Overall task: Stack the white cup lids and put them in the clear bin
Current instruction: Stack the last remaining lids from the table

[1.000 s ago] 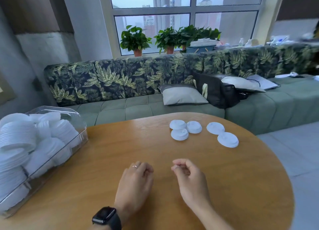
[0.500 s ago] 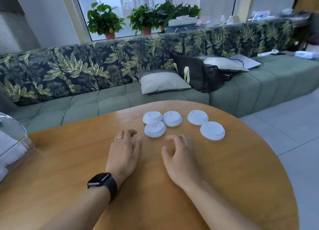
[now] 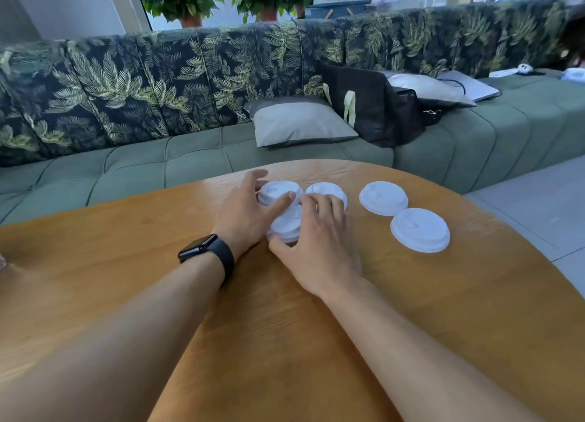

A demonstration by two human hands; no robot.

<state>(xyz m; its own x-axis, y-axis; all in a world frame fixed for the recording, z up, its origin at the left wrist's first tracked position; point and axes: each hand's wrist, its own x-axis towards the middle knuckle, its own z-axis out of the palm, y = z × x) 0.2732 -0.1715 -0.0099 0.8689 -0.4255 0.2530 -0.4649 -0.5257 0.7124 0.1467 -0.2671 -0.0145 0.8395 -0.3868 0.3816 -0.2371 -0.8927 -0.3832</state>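
Note:
Several white cup lids lie on the round wooden table point(image 3: 411, 310) near its far edge. My left hand point(image 3: 243, 212), with a black watch on the wrist, grips the far-left lid point(image 3: 278, 191), thumb over its near edge and fingers round its far side. My right hand point(image 3: 316, 241) holds the nearest lid point(image 3: 285, 226), thumb at its near rim, fingers reaching over it toward the middle lid point(image 3: 327, 189). Two more lids point(image 3: 383, 198) point(image 3: 419, 230) lie untouched to the right. The clear bin is out of view.
A green sofa point(image 3: 190, 168) with a leaf-patterned back runs behind the table. On it lie a grey cushion point(image 3: 300, 123), a black bag point(image 3: 370, 108) and a laptop point(image 3: 471, 87). Potted plants point(image 3: 183, 0) stand on the window sill. Grey floor point(image 3: 538, 187) shows at right.
Both hands have moved forward from the table's middle onto the left group of lids and closed on two of them. The view has swung right and down, and the clear bin has left the frame.

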